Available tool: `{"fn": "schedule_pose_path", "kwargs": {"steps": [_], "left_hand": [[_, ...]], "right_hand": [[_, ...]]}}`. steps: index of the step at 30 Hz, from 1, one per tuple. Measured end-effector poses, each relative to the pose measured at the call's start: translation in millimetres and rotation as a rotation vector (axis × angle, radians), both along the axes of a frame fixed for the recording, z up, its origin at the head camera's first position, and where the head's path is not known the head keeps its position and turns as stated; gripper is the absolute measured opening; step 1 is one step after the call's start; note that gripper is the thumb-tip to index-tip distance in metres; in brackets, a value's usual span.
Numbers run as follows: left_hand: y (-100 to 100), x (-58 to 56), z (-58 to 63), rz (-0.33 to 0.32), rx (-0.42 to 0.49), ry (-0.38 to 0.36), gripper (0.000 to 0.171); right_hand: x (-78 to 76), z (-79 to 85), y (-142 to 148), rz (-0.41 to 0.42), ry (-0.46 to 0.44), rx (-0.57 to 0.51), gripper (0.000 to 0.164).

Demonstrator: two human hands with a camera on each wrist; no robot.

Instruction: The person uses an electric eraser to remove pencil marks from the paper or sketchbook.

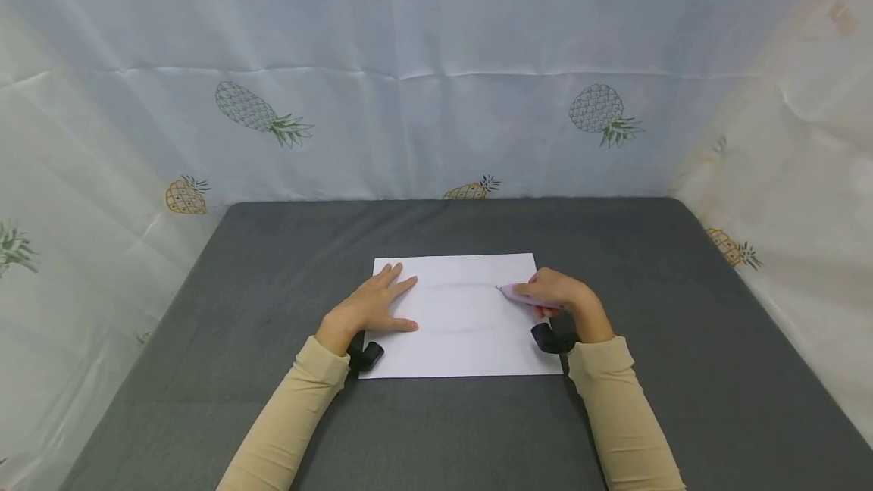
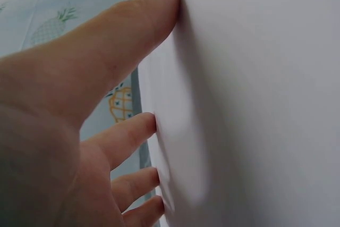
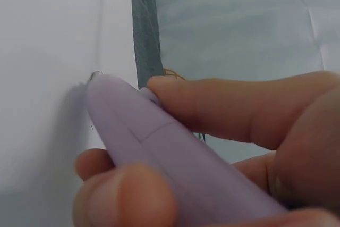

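A white sheet of paper (image 1: 464,354) lies on the dark grey table, with faint lines running across it. On its left side rests my left hand (image 1: 375,303), fingers spread; in the left wrist view the thumb (image 2: 143,19) and fingertips touch the sheet. At the paper's right side my right hand (image 1: 555,292) grips a lilac tool (image 3: 159,147) with a tapered body, which looks like a small utility knife. Its small tip (image 3: 95,74) meets the paper, where a faint line runs away from it. The index finger presses near a small button on the tool's side.
The dark grey tabletop (image 1: 443,430) extends around the paper on every side. A pale curtain (image 1: 436,135) with pineapple prints hangs behind the table and at both sides. Black wrist cameras (image 1: 554,339) sit close above the paper's edges.
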State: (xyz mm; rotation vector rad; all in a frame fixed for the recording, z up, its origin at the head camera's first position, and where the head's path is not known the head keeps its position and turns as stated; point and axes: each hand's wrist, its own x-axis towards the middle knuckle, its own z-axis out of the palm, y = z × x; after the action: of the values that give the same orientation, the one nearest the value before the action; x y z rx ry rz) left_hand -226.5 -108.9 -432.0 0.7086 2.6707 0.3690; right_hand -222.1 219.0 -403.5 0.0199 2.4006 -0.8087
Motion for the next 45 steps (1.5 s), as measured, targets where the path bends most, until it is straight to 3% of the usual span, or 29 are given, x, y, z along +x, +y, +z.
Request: {"fn": "schedule_pose_path", "kwargs": {"steps": [36, 45], "left_hand": [[0.2, 1.1, 1.5, 0.008, -0.006, -0.008, 0.085], [-0.2, 0.8, 0.6, 0.005, 0.008, -0.009, 0.085]], "right_hand": [[0.7, -0.1, -8.0, -0.024, 0.011, 0.005, 0.043], [1.7, 1.9, -2.9, 0.004, 0.018, 0.015, 0.044]]}}
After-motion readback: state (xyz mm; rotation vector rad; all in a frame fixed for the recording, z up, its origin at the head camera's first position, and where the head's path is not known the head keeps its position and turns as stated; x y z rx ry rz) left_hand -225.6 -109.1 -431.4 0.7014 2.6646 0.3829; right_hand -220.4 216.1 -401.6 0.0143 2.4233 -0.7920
